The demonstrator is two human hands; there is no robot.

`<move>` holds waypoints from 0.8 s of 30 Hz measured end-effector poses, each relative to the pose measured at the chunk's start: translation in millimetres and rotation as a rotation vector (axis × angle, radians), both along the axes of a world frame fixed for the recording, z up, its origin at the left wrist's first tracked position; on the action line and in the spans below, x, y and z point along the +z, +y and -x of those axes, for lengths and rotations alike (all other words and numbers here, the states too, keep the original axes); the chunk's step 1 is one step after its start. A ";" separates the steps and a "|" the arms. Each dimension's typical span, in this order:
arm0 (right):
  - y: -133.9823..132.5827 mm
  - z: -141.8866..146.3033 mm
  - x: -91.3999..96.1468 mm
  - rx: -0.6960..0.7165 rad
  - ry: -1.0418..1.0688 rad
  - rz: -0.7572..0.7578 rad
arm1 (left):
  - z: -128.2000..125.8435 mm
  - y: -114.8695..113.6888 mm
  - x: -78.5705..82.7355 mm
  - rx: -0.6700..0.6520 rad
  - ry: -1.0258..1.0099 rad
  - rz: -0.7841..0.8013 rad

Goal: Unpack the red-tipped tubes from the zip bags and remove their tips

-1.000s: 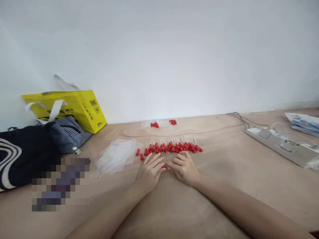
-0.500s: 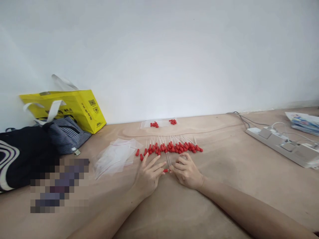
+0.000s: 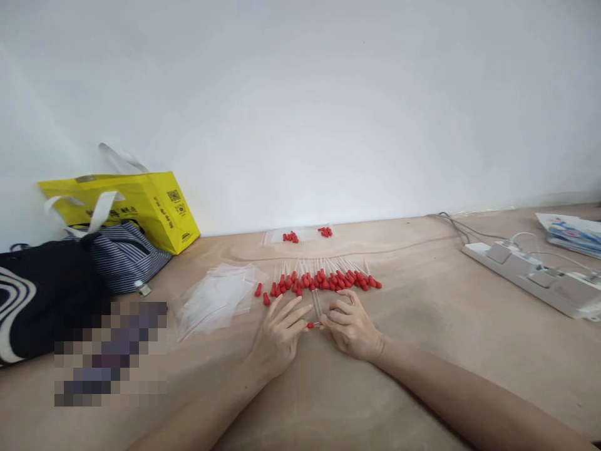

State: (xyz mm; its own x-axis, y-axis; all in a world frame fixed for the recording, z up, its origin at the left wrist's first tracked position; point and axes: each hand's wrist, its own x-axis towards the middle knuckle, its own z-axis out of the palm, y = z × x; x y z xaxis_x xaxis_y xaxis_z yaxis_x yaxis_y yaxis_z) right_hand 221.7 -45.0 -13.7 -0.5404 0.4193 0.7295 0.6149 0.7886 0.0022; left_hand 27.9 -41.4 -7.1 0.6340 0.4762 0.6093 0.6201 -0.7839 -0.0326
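Note:
Between my hands is a red rubber dropper bulb (image 3: pixel 310 326), pinched at its left end by the thumb and finger of my left hand (image 3: pixel 280 332); the other left fingers stretch forward. My right hand (image 3: pixel 351 327) is closed on a clear glass dropper tube (image 3: pixel 317 324), which meets the bulb's right end. Fingers hide most of that tube. Just beyond my fingertips, a couple of bare clear tubes (image 3: pixel 315 303) lie lengthwise on the table. Past them spreads a row of droppers with red bulbs (image 3: pixel 322 277), their glass stems pointing away from me.
Clear plastic bags (image 3: pixel 218 300) are piled on the left. More red bulbs (image 3: pixel 291 238) rest on a plastic bag near the wall. A yellow bag (image 3: pixel 159 213), a striped pouch (image 3: pixel 129 254) and a dark bag (image 3: pixel 51 294) stand far left. At right lies a power strip (image 3: pixel 530 279).
Both hands keep their hold, with hardly any movement. A little more of the glass tube shows beside the red bulb. The whole view has shifted slightly.

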 end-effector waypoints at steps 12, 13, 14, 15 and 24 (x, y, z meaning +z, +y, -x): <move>5.9 -13.0 -17.4 -0.265 0.114 0.262 | 23.7 8.0 -4.9 0.277 -0.242 0.131; 7.7 -12.2 -20.0 -0.262 0.128 0.298 | 26.0 10.2 -4.6 0.323 -0.278 0.150; 9.5 -11.5 -22.2 -0.253 0.140 0.326 | 29.4 12.8 -3.8 0.370 -0.304 0.168; 11.3 -10.8 -24.0 -0.240 0.149 0.346 | 33.7 15.6 -2.4 0.417 -0.324 0.185; 16.3 -2.2 -22.2 -0.174 0.240 0.403 | 60.8 28.1 14.3 0.612 -0.485 0.498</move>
